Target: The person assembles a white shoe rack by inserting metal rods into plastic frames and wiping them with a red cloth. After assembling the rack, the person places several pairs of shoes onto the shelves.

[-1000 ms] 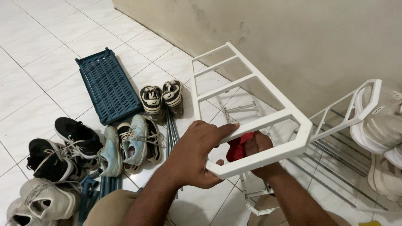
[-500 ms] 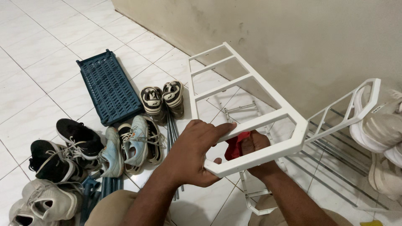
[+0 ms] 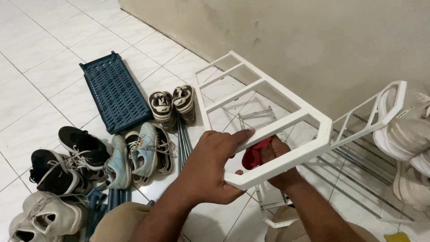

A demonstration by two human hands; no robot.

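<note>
- The white frame point(image 3: 268, 130) is held in the air; its open gaps between the bars let a hand pass through, and the right hand point(image 3: 277, 159) is under it with a red cloth point(image 3: 254, 152).
- Left of the left hand point(image 3: 210, 168), shoes point(image 3: 143, 154) and thin metal rods point(image 3: 182, 139) cover the floor.
- The blue slatted panel point(image 3: 114, 92) lies further left, with bare tiles point(image 3: 40, 67) around it.
- On the right, a wire shoe rack point(image 3: 371, 121) with pale shoes point(image 3: 410, 134) blocks the way.
- The wall point(image 3: 313, 40) closes the far side.
</note>
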